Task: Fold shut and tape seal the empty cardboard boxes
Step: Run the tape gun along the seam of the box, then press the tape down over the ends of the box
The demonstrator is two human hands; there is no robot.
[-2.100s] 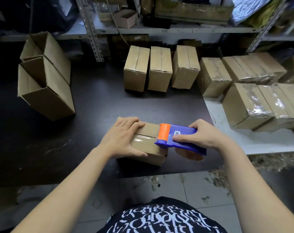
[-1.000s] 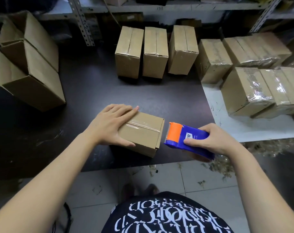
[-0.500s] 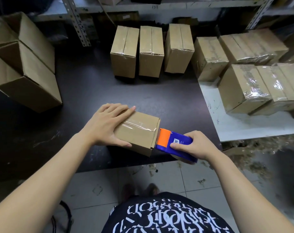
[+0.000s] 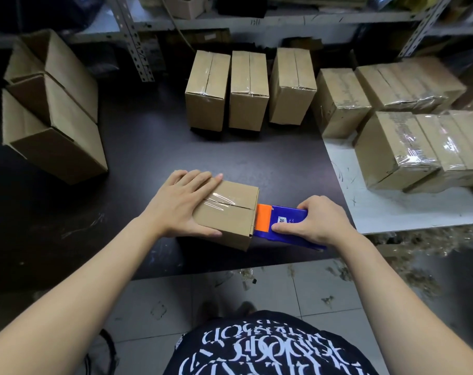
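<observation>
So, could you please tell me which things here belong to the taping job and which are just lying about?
In the job: box under the left hand; tape dispenser in the right hand; open boxes, far left.
Lying about: three taped boxes at the back; wrapped boxes, right; floor scraps.

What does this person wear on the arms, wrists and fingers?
Nothing shows on them: the left forearm and right forearm are bare, with no sleeve, glove, watch, band or ring visible. The only clothing in view is a black shirt printed with white lettering.
</observation>
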